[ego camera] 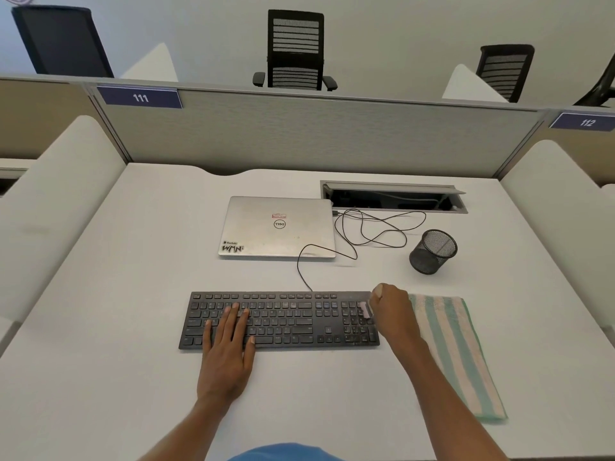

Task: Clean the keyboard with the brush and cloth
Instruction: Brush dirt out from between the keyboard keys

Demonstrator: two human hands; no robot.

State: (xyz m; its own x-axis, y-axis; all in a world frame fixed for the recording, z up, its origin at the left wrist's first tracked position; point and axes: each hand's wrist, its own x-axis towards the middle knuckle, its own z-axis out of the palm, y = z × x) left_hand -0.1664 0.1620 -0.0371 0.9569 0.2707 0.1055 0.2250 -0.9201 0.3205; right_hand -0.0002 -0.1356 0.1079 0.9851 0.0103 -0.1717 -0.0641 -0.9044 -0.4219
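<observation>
Head-worn view, facing forward-down, close over desk [133,377]

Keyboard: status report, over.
Left hand flat on keyboard. Right hand grips brush at numpad. Cloth lies right, untouched. Cord trails back, off keys.

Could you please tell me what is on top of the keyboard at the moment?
The left hand lies flat on the left keys of the keyboard. The right hand grips a pale brush over the number pad. The keys beneath both hands are hidden.
</observation>
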